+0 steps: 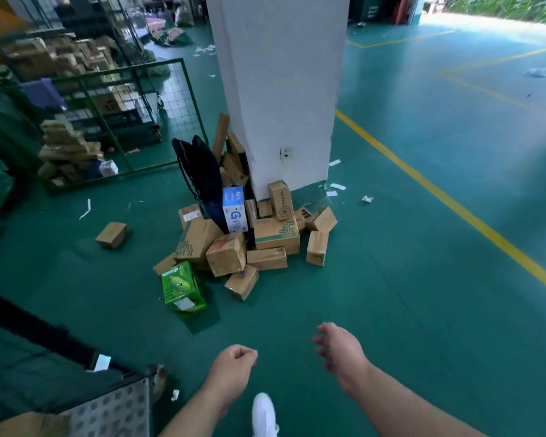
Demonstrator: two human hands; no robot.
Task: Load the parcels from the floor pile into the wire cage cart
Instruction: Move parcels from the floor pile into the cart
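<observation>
A pile of brown cardboard parcels lies on the green floor against the base of a white pillar. A green box sits at its front left and a blue-and-white box stands upright in the middle. One small brown parcel lies apart to the left. My left hand hangs low in front with the fingers curled in and nothing in it. My right hand is beside it, fingers loosely spread and empty. Both hands are well short of the pile. A corner of the wire cage cart shows at bottom left.
The white pillar rises behind the pile. A black bag leans against it. A green wire cage with stacked boxes stands at the back left. Yellow floor lines run to the right. My white shoe is at the bottom.
</observation>
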